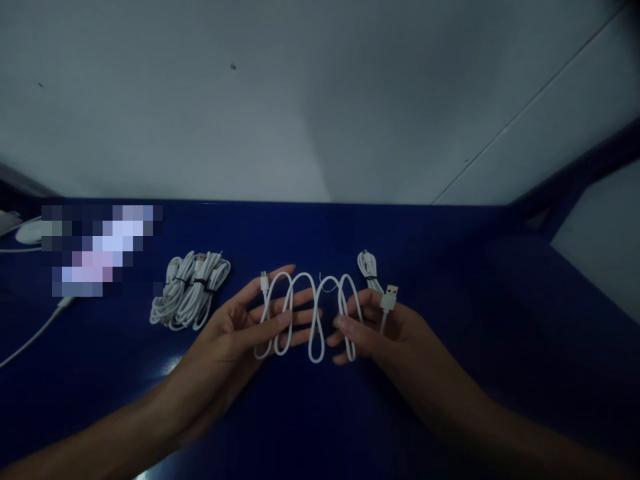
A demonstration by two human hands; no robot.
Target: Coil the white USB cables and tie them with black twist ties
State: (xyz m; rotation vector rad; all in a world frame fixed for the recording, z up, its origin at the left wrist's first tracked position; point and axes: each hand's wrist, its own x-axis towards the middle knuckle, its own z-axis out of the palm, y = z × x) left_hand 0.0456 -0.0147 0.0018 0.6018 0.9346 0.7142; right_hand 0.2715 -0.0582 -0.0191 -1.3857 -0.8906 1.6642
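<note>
A white cable (316, 333) stretches in loose coils between my two hands, above the blue table. My left hand (250, 327) holds the left coils, thumb in front and fingers behind; a small connector (265, 283) stands up beside its index finger. On the right side, my right hand (373, 327) grips the other coils between thumb and fingers, and a USB plug (389, 298) sticks up over its back. A thin dark tie (327, 289) hangs at the middle of the coils.
Several tied white cables (193, 290) lie in a pile at the left. Another tied cable (369, 270) lies just behind my right hand. A blurred bright object (107, 250) with a cord is at the far left. A pale wall (250, 133) rises behind the blue table (300, 233).
</note>
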